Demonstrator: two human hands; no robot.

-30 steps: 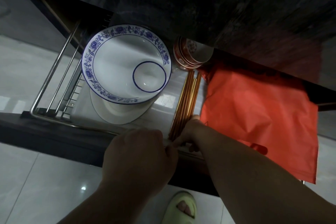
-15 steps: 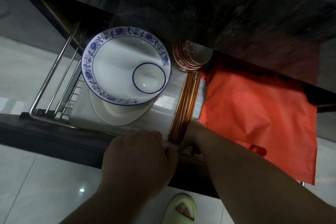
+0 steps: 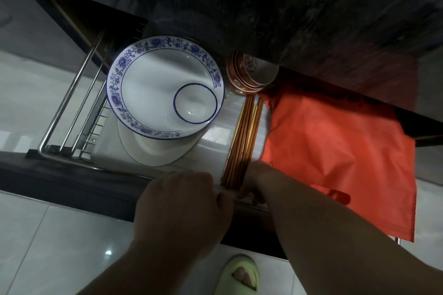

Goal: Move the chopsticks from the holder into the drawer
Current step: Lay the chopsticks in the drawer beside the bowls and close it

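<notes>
Below the dark bench [image 3: 299, 7], the open drawer [image 3: 72, 175] already holds the chopsticks [image 3: 242, 143] beside an orange bag [image 3: 335, 146], both hands (left hand [image 3: 182, 206], right hand [image 3: 254, 182]) curled at their near ends with the grip unclear, so the move seems nearly finished.

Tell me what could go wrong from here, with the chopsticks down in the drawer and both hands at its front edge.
1. The chopsticks lie loose in a bundle between the plate and the red bag; a quick shove of the drawer could scatter them.
2. The right hand sits at their near ends, the left hand beside it on the front edge; fingers could get pinched if it closes.
3. The plate rests tilted on another dish and might slide.
</notes>
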